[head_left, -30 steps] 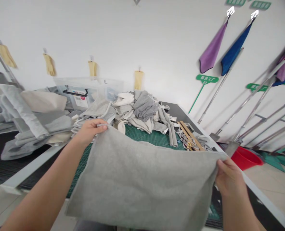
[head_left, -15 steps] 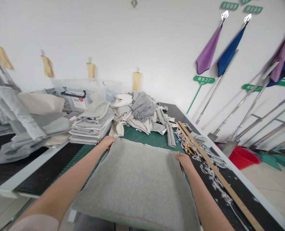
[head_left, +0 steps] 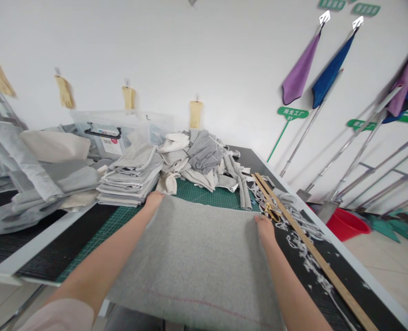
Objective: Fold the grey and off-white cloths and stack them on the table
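Observation:
A large grey cloth (head_left: 197, 257) lies spread flat on the green cutting mat (head_left: 221, 195), its near edge hanging over the table front. My left hand (head_left: 153, 199) holds the cloth's far left corner against the mat. My right hand (head_left: 265, 227) holds the far right corner, close to yellow-handled scissors (head_left: 270, 212). A faint red line crosses the cloth near its front edge.
A stack of folded grey cloths (head_left: 130, 181) sits behind my left hand, a loose heap of grey and white pieces (head_left: 204, 161) behind that. A long wooden ruler (head_left: 310, 253) and white scraps lie on the right. A red basin (head_left: 348, 224) stands on the floor.
The cloth was held up in the air a second ago; both hands have brought it down and laid it flat on the mat, then pulled it slightly smoother.

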Demonstrator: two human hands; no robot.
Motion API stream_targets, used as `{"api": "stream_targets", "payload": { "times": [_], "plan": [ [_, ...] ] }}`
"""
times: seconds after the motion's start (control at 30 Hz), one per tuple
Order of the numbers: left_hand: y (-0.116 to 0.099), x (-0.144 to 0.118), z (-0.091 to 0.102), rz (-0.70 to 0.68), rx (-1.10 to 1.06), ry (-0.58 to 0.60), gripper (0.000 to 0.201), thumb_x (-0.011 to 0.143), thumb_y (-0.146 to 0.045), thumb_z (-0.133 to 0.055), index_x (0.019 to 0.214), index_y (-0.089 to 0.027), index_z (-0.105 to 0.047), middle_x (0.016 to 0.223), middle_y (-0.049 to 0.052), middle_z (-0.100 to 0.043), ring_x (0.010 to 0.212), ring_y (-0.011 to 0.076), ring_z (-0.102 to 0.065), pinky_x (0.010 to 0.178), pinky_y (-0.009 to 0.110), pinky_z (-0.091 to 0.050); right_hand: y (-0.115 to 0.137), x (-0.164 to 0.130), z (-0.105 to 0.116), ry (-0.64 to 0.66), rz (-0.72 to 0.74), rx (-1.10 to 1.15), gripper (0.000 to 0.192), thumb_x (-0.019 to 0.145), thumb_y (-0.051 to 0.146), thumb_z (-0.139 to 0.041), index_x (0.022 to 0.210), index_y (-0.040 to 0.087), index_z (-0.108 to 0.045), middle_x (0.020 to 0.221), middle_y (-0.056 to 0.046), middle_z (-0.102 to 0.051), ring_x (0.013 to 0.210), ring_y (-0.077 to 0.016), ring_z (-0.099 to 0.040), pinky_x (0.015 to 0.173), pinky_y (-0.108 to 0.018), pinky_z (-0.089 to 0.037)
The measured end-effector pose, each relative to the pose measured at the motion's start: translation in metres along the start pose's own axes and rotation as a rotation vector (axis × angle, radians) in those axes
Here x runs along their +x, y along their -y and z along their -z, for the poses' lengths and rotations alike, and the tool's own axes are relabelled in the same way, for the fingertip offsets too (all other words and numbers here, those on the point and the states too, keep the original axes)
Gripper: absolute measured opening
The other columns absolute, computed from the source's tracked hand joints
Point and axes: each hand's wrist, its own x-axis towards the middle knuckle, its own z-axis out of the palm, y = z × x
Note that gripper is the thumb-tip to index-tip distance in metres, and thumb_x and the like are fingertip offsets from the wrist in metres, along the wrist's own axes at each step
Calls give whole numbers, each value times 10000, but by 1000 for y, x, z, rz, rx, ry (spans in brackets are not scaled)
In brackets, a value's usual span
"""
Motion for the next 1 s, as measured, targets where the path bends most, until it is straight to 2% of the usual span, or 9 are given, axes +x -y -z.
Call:
{"api": "stream_targets", "payload": {
  "times": [0.1, 0.17, 0.27, 0.37, 0.47, 0.63, 0.73, 0.83, 1.0],
  "plan": [
    [-4, 0, -4, 28, 100, -32, 208, 745, -267, -457, 770, -96, -572, 842, 105, -573, 854, 201, -522, 701, 301, -396, 1, 5, -2, -8, -5, -196, 216, 610, 337, -469, 465, 187, -411, 558, -37, -519, 717, -213, -503, 610, -278, -338],
    [-7, -4, -8, 50, 150, -65, 206, 716, -271, -466, 781, -113, -581, 849, 126, -576, 864, 234, -524, 679, 296, -390, 2, 6, -3, 3, -18, -297, 217, 604, 337, -481, 464, 183, -422, 569, -51, -523, 731, -229, -510, 624, -292, -339],
    [-10, -15, -11, 62, 210, -113, 290, 704, -339, -446, 866, -129, -564, 920, 149, -548, 857, 264, -525, 666, 328, -385, 3, 4, -4, 7, -42, -397, 194, 607, 368, -486, 598, 175, -509, 675, -79, -556, 788, -244, -515, 647, -306, -347],
    [-8, -27, -10, 46, 248, -146, 381, 680, -437, -435, 874, -132, -559, 982, 159, -504, 868, 278, -513, 678, 360, -376, 4, -2, 1, 11, -77, -457, 303, 579, 427, -507, 749, 179, -548, 823, -116, -557, 836, -276, -506, 662, -352, -352],
    [-1, -32, -7, 34, 194, -146, 388, 613, -477, -483, 805, -154, -580, 986, 147, -497, 884, 297, -496, 680, 372, -373, 4, -7, 8, 28, -94, -477, 369, 538, 487, -522, 738, 180, -568, 896, -144, -537, 844, -320, -496, 661, -423, -343],
    [7, -32, -11, -28, -45, -57, 239, 577, -389, -534, 657, -168, -580, 823, 70, -580, 813, 235, -523, 674, 298, -371, 3, -9, 8, 106, -14, -352, 237, 480, 369, -585, 627, 183, -575, 793, -74, -575, 805, -254, -516, 679, -356, -367],
    [8, -30, -13, -62, -172, -28, 236, 582, -303, -541, 770, -163, -572, 767, 32, -600, 754, 171, -542, 660, 231, -376, 1, -9, 1, 158, 51, -188, 210, 501, 294, -555, 679, 185, -575, 692, -10, -594, 715, -184, -544, 640, -275, -396],
    [8, -30, -13, -72, -318, -7, 380, 545, -249, -570, 907, -133, -546, 812, 44, -607, 772, 174, -545, 654, 218, -387, -1, -9, -5, 156, 74, -27, 317, 519, 271, -530, 817, 169, -563, 708, -11, -616, 654, -162, -561, 579, -244, -415],
    [-3, -45, -1, -103, -545, 134, 319, 539, -255, -573, 813, -92, -589, 724, 51, -624, 703, 198, -568, 618, 260, -421, -1, -9, 0, 105, 78, 111, 330, 533, 299, -505, 805, 129, -577, 642, -30, -625, 587, -175, -569, 519, -258, -420]
  ]
}}
